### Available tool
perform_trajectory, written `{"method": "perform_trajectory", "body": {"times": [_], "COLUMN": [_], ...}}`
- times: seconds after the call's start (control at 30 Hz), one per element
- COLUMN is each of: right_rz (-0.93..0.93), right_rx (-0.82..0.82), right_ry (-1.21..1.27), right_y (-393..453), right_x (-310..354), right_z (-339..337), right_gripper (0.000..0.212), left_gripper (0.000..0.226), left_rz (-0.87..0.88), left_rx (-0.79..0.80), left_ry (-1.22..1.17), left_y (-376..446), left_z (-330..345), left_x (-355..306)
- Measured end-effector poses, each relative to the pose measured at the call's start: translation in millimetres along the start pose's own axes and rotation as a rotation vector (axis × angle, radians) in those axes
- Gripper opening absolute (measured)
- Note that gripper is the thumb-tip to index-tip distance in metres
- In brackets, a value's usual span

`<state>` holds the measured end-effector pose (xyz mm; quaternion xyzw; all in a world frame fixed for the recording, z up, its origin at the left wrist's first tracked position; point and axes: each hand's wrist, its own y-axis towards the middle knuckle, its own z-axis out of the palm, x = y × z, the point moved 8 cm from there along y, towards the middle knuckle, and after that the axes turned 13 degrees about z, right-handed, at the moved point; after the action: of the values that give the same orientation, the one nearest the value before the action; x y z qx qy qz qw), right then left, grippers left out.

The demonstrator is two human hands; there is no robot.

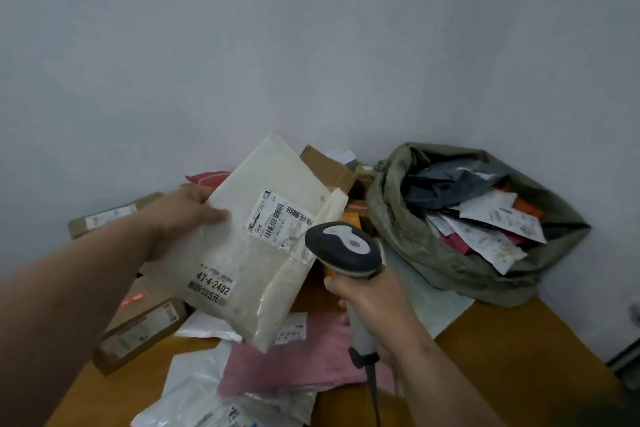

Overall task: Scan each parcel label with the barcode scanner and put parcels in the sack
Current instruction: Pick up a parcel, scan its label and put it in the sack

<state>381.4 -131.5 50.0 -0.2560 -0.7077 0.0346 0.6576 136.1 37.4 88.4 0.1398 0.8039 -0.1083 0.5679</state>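
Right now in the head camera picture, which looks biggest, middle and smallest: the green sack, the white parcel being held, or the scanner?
1. green sack
2. white parcel, though it's nearer the camera, so they're close
3. scanner

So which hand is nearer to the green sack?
Right. The right hand grips the scanner just left of the sack; the left hand holds the white parcel, farther left.

A parcel point(256, 243) is held up in the left hand point(180, 218) above the table point(512, 350), with the scanner point(343, 250) in the right hand point(367, 302) just to its right, below its label point(280, 222). The sack point(460, 218) sits at the table's far right corner against the wall point(311, 45), parcels inside it. More parcels lie under and behind the held one (boxes point(138, 322) at left, flat bags point(304, 357) nearer the person)
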Motion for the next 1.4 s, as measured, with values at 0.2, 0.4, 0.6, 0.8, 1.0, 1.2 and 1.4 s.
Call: {"method": "perform_trajectory", "body": {"times": [0.2,0.4,0.6,0.8,1.0,1.2,1.4], "right_rz": [0.084,0.143,0.116,0.061,0.143,0.214,0.155], "right_rx": [-0.189,-0.357,-0.154,-0.183,-0.240,-0.279,-0.306], "right_ry": [0.196,0.487,0.692,0.625,0.687,0.604,0.190], "right_y": [23,44,82,153,245,312,360], "right_x": [-11,-39,-29,6,22,32,68], "right_z": [-57,-128,-179,-270,-360,-388,-396], "right_gripper": [0.008,0.008,0.047,0.024,0.035,0.011,0.002], "left_gripper": [0.023,0.021,0.020,0.014,0.048,0.077,0.020], "left_rz": [0.053,-0.002,-0.014,0.032,0.166,0.048,0.107], "left_rx": [0.052,0.136,0.227,0.239,0.019,-0.012,-0.156], "left_ry": [-0.145,-0.304,-0.390,-0.252,0.110,0.760,0.549], "left_y": [54,98,151,243,348,391,405], "left_z": [66,143,235,335,375,361,357], "left_x": [-21,-43,-70,-114,-138,-81,-88]}}
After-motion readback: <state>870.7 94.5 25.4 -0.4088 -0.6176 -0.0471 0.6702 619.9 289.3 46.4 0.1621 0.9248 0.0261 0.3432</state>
